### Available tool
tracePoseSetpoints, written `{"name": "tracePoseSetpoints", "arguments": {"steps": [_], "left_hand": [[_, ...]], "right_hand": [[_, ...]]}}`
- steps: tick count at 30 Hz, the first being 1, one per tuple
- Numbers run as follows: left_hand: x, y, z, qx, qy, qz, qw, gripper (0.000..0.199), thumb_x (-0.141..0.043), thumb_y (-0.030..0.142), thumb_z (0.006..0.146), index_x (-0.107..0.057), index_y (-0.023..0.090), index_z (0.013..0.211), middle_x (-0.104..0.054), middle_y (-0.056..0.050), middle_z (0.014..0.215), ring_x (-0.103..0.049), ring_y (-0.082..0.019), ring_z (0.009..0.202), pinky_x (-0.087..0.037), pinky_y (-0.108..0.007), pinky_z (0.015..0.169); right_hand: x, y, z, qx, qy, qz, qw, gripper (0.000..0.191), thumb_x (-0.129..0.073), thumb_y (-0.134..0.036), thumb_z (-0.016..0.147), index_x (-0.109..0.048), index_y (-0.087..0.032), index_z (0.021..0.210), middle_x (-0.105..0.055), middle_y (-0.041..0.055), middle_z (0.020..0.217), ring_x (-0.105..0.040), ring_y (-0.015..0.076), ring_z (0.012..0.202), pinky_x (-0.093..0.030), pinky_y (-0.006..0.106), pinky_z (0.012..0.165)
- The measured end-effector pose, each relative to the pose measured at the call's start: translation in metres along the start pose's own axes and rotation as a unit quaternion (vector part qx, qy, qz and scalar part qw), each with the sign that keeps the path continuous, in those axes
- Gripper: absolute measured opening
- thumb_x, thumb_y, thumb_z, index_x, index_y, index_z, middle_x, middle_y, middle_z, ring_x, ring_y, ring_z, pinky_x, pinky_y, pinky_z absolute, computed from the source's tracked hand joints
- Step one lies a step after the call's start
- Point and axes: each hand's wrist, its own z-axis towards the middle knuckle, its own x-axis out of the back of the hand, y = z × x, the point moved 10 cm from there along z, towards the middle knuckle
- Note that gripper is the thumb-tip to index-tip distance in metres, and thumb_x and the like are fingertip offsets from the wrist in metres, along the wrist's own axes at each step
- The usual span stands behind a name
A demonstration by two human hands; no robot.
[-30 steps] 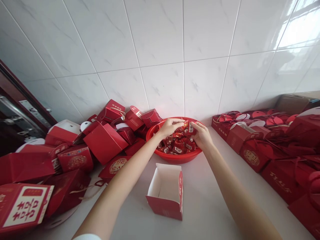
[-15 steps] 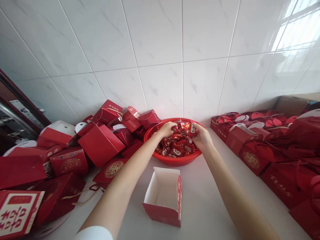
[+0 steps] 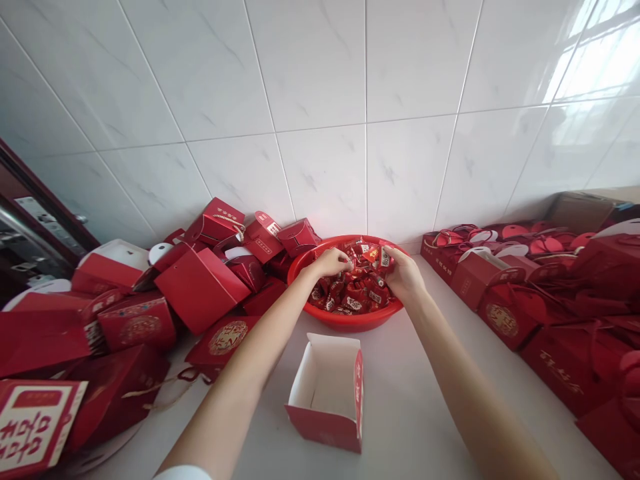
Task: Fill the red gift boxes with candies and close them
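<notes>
Both hands are at a round red plastic basket filled with red-wrapped candies. My left hand is over the basket's left half, its fingers bent together at the candies; what lies between the fingertips is too small to make out. At the right rim, my right hand is closed on a wrapped candy with a pale label. Nearer to me, between my forearms, stands an open red box with a white inside, and nothing shows in it.
Red gift boxes lie heaped on the left, some with cord handles. Rows of red boxes stand on the right, a brown carton behind them. A white tiled wall rises behind the grey-white tabletop.
My left hand has moved slightly down and toward me within the basket. My right hand stays at the right rim with the candy. The open box has not moved.
</notes>
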Motion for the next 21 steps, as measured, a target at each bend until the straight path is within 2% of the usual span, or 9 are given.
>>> {"name": "tracePoseSetpoints", "arguments": {"steps": [4, 6, 9, 14, 16, 18, 21], "left_hand": [[0.016, 0.024, -0.029, -0.021, 0.037, -0.087, 0.995, 0.030, -0.058, 0.033, 0.088, -0.077, 0.016, 0.104, -0.078, -0.005, 0.097, -0.070, -0.022, 0.094, -0.053, -0.031, 0.085], [0.019, 0.036, -0.049, -0.033, 0.043, -0.179, 0.982, 0.033, -0.056, 0.031, 0.090, -0.075, 0.015, 0.112, -0.077, -0.007, 0.103, -0.071, -0.022, 0.095, -0.054, -0.032, 0.087], [0.023, 0.048, -0.081, -0.035, 0.057, -0.281, 0.957, 0.031, -0.063, 0.031, 0.088, -0.075, 0.015, 0.111, -0.077, -0.008, 0.104, -0.072, -0.022, 0.092, -0.056, -0.035, 0.087], [0.037, 0.063, -0.133, -0.027, 0.060, -0.328, 0.942, 0.031, -0.067, 0.035, 0.087, -0.076, 0.015, 0.109, -0.077, -0.008, 0.103, -0.072, -0.024, 0.092, -0.058, -0.037, 0.086], [0.045, 0.072, -0.155, -0.036, 0.034, -0.308, 0.950, 0.031, -0.069, 0.037, 0.086, -0.077, 0.015, 0.105, -0.078, -0.008, 0.099, -0.072, -0.024, 0.093, -0.058, -0.036, 0.086], [0.050, 0.081, -0.175, -0.044, -0.012, -0.261, 0.964, 0.027, -0.071, 0.037, 0.084, -0.079, 0.016, 0.100, -0.078, -0.006, 0.093, -0.072, -0.024, 0.091, -0.057, -0.034, 0.085], [0.048, 0.091, -0.199, -0.049, -0.094, -0.200, 0.974, 0.022, -0.071, 0.034, 0.084, -0.080, 0.020, 0.098, -0.078, -0.004, 0.091, -0.072, -0.024, 0.092, -0.056, -0.031, 0.082]], "right_hand": [[-0.007, -0.004, -0.007, 0.014, -0.025, -0.026, 0.999, 0.025, -0.087, -0.032, 0.057, -0.067, -0.021, 0.068, -0.071, -0.0005, 0.072, -0.064, 0.0166, 0.067, -0.054, 0.028, 0.061], [-0.018, -0.005, -0.013, 0.018, -0.061, -0.057, 0.996, 0.028, -0.089, -0.036, 0.057, -0.068, -0.020, 0.069, -0.070, -0.0006, 0.071, -0.063, 0.0155, 0.065, -0.052, 0.027, 0.060], [-0.040, -0.007, -0.027, 0.022, -0.119, -0.119, 0.985, 0.033, -0.089, -0.044, 0.059, -0.070, -0.021, 0.074, -0.070, 0.0004, 0.073, -0.062, 0.0157, 0.065, -0.050, 0.026, 0.059], [-0.081, -0.026, -0.067, 0.054, -0.194, -0.232, 0.952, 0.032, -0.086, -0.045, 0.066, -0.066, -0.020, 0.067, -0.063, -0.0019, 0.065, -0.055, 0.0135, 0.059, -0.044, 0.026, 0.056], [-0.096, -0.035, -0.087, 0.059, -0.230, -0.276, 0.932, 0.031, -0.086, -0.039, 0.068, -0.062, -0.019, 0.064, -0.057, -0.0032, 0.060, -0.050, 0.0118, 0.057, -0.039, 0.025, 0.053], [-0.111, -0.039, -0.110, 0.064, -0.283, -0.335, 0.896, 0.032, -0.084, -0.033, 0.071, -0.058, -0.019, 0.060, -0.051, -0.0041, 0.058, -0.044, 0.0097, 0.054, -0.033, 0.024, 0.051], [-0.132, -0.035, -0.143, 0.089, -0.383, -0.439, 0.808, 0.031, -0.073, -0.028, 0.082, -0.055, -0.019, 0.058, -0.046, -0.0043, 0.057, -0.036, 0.0079, 0.052, -0.026, 0.024, 0.049]]}}
